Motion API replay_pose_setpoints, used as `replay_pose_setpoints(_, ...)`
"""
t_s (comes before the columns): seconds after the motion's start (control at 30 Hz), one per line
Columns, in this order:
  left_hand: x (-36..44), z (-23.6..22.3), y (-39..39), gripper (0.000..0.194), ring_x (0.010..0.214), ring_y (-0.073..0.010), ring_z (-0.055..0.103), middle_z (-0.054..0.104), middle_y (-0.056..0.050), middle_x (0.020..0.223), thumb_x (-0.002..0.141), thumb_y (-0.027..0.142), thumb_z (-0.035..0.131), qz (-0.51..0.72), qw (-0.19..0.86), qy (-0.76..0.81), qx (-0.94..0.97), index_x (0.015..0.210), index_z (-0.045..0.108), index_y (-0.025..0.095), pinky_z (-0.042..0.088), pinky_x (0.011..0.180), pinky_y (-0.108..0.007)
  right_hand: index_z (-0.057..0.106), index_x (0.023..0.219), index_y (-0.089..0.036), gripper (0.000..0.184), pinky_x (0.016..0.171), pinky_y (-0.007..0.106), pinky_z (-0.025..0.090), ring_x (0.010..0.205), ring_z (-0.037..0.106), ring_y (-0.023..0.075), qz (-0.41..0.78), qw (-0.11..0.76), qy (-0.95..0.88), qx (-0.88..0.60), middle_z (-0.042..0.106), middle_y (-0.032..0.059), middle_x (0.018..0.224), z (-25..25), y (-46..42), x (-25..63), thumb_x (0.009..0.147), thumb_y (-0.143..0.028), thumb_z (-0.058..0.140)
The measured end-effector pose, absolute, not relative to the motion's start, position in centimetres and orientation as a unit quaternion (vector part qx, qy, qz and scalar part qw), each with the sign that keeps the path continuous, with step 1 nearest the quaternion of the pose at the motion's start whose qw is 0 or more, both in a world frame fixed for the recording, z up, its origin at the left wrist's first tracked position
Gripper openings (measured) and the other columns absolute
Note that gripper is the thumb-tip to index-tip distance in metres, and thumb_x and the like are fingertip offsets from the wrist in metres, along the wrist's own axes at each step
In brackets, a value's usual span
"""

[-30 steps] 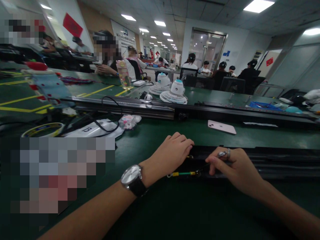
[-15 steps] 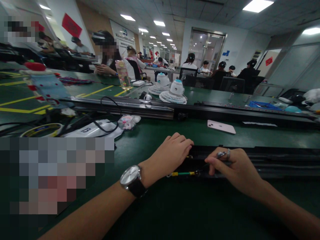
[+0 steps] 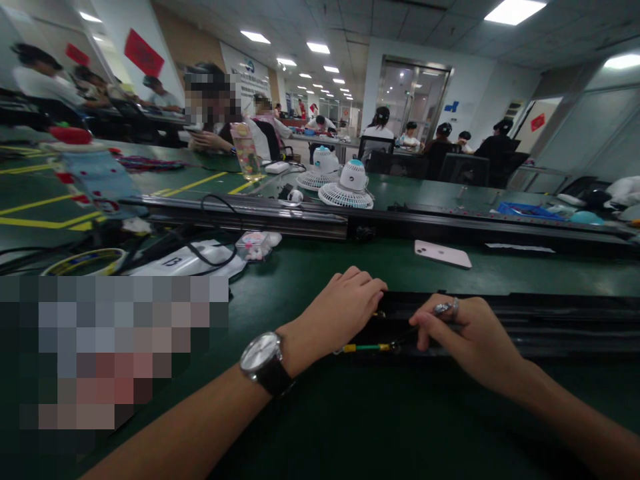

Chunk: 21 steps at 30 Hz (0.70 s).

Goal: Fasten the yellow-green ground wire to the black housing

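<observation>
A long black rail (image 3: 565, 323) with lengthwise ridges lies across the green table, running off to the right. My left hand (image 3: 350, 303), with a watch on its wrist, has its fingers bent over the rail's left end and appears to grip it. From that end a short green-and-yellow wire (image 3: 369, 347) with a ring terminal sticks out leftward. My right hand (image 3: 453, 327), with a ring on a finger, pinches a thin dark tool (image 3: 407, 332) whose tip points down at the wire's inner end. Its exact kind is hidden in the fingers.
Beyond the rail lie a pink phone (image 3: 443, 254) and a white paper strip (image 3: 520, 248). Long metal and black profiles (image 3: 250, 215) cross the table, with two white fans (image 3: 347, 183) behind. At left are cables, a tape roll (image 3: 83, 261) and a clear small box (image 3: 254, 245). People sit farther off.
</observation>
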<state>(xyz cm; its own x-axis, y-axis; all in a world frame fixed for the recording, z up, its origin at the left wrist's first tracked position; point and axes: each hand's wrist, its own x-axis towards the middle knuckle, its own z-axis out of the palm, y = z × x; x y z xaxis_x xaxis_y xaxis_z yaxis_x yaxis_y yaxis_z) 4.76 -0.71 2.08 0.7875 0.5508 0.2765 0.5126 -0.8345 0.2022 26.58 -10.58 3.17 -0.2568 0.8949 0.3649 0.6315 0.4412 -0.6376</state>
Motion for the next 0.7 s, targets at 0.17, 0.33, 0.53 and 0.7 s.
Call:
replay_pose_setpoints(0.17,4.80,2.09,-0.63,0.032,0.108,-0.0209,0.054,0.063,-0.007,0.114,0.106,0.027,0.034,0.162,0.063,0.281,0.944,0.123,0.061,0.021,0.045,0.094,-0.038,0.070,0.076,-0.022,0.030,0.067,0.026,0.048,0.066,0.069,0.0143,0.188,0.354,-0.771,-0.495,0.074,-0.0021,0.072,3.14,-10.53,26.58,0.101,-0.028,0.054)
replay_pose_setpoints(0.33,4.74,1.80,-0.58,0.033,0.108,-0.0207,0.054,0.063,-0.006,0.115,0.106,0.028,0.034,0.169,0.063,0.279,0.943,0.123,0.061,0.021,0.044,0.096,-0.038,0.070,0.076,-0.021,0.030,0.067,0.027,0.048,0.067,0.069,0.0154,0.187,0.346,-0.772,-0.499,0.075,-0.0007,0.074,3.23,-10.74,26.46,0.101,-0.027,0.054)
replay_pose_setpoints(0.53,4.67,1.61,-0.59,0.033,0.107,-0.0205,0.054,0.064,-0.007,0.115,0.107,0.029,0.033,0.178,0.056,0.273,0.944,0.122,0.061,0.021,0.044,0.095,-0.038,0.068,0.081,-0.022,0.023,0.062,0.027,0.048,0.062,0.068,0.0149,0.197,0.346,-0.764,-0.508,0.073,-0.0029,0.068,3.31,-10.73,26.49,0.099,-0.025,0.053)
replay_pose_setpoints(0.7,4.69,1.66,-0.68,0.033,0.107,-0.0200,0.055,0.064,-0.006,0.114,0.107,0.029,0.033,0.174,0.054,0.280,0.942,0.121,0.061,0.021,0.043,0.095,-0.037,0.067,0.084,-0.021,0.019,0.061,0.027,0.048,0.061,0.068,0.0146,0.206,0.344,-0.760,-0.512,0.073,-0.0034,0.067,3.30,-10.67,26.52,0.097,-0.023,0.053)
